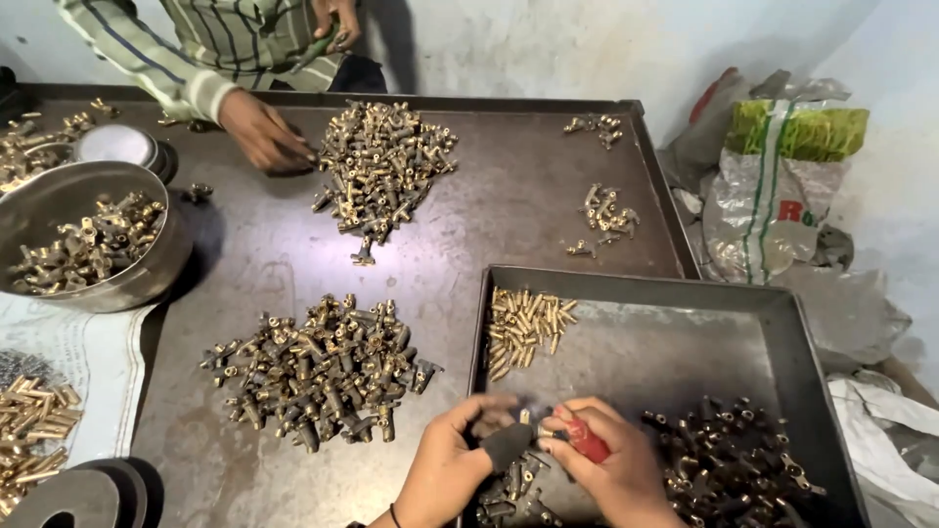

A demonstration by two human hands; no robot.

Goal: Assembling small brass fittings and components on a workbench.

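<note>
Head view looks down on a wide dark metal worktable (489, 225) with a raised rim, and I go down in size from there. At its near right corner sits a square metal tray (685, 342) holding a small cluster of bright brass pins (526, 328) in its far left corner and a heap of dark fittings (734, 464) near right. A round steel bowl (147, 274) of brass parts stands at the left edge. Two loose piles of brass fittings lie on the table, one near (323, 372), one far (386, 166), where a co-worker's hand (259, 132) touches it. My two hands meet over the tray's near edge: my left hand (445, 469), thumb in a dark cover, pinches a small brass fitting (525, 418), and my right hand (611, 469) is clamped on a red-handled tool (585, 440) whose tip touches that fitting.
</note>
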